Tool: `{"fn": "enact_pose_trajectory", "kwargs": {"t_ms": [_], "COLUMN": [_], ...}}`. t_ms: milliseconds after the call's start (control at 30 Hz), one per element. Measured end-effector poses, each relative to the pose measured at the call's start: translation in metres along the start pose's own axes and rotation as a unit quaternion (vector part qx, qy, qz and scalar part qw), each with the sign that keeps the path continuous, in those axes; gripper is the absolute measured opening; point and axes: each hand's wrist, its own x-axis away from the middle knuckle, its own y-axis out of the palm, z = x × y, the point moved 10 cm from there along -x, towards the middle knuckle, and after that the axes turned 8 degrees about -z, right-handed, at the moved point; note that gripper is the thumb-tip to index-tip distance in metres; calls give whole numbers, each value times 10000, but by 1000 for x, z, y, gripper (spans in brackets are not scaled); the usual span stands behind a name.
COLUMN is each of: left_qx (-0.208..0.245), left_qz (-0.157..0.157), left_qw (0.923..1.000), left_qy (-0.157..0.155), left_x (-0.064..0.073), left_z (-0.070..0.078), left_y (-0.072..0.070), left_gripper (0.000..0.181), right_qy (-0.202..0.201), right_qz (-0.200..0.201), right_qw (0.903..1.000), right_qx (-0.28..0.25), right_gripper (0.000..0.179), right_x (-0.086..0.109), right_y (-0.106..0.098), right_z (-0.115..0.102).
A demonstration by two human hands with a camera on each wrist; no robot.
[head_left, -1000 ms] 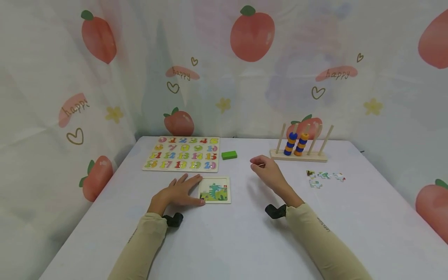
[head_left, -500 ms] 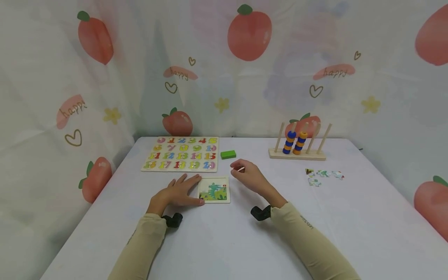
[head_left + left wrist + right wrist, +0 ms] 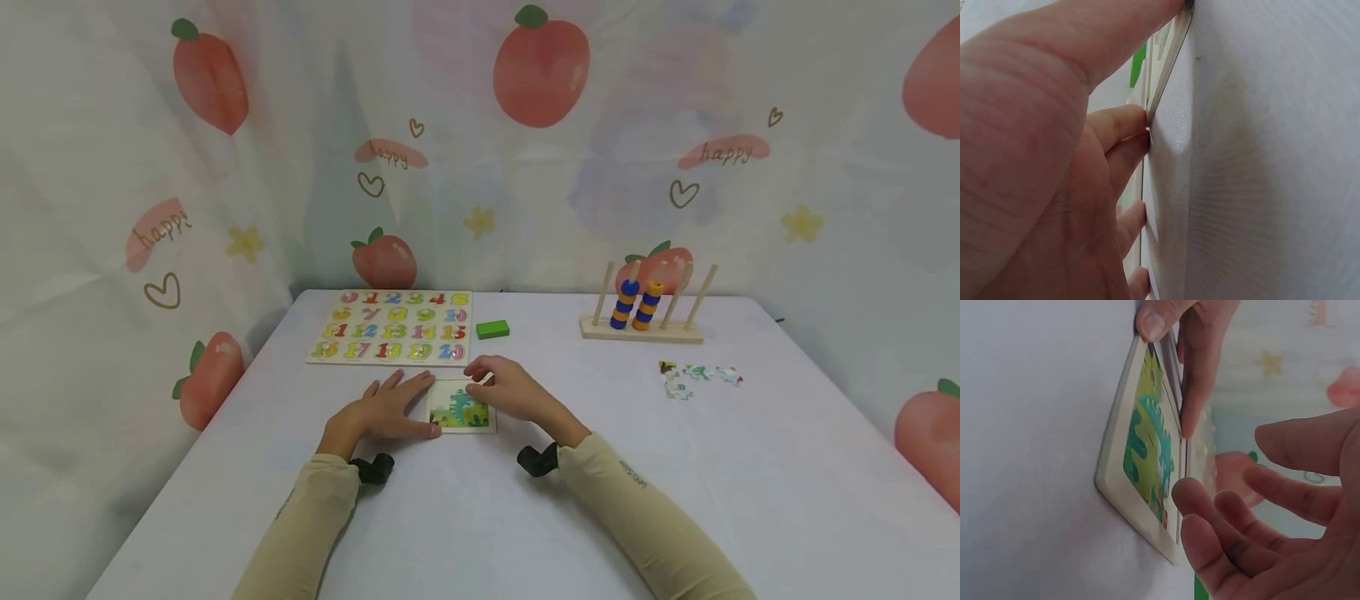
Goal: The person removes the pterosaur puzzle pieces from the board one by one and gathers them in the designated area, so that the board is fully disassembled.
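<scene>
A small square puzzle frame with a partly filled dinosaur picture lies flat in the middle of the table, its upper part bare. My left hand rests at its left side, fingers spread, thumb at the lower left corner and index finger at the upper left one. Over the upper right corner of the frame hovers my right hand, thumb and index finger curled towards each other. They pinch a small puzzle piece that is almost wholly hidden by the fingers. Several loose puzzle pieces lie far to the right.
Behind the frame lies a number board with colourful digits. A green block sits beside it. At the back right stands a wooden peg rack with blue and orange beads on two pegs. A peach-printed cloth backdrop surrounds the table.
My right hand has moved left from beside the pieces' side of the table to over the puzzle frame's upper right corner. My left hand has stayed at the frame.
</scene>
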Motion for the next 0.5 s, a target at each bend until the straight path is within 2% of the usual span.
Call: {"fn": "enact_pose_trajectory", "kwargs": {"t_ms": [500], "left_qx": [52], "left_qz": [-19], "left_qw": [10000], "left_qy": [83], "left_x": [1], "left_z": [1], "left_y": [0], "left_gripper": [101], "right_qy": [272], "right_qz": [-422], "right_qw": [9928], "right_qx": [1089], "right_gripper": [36], "right_x": [-25], "right_y": [19], "right_z": [1]}}
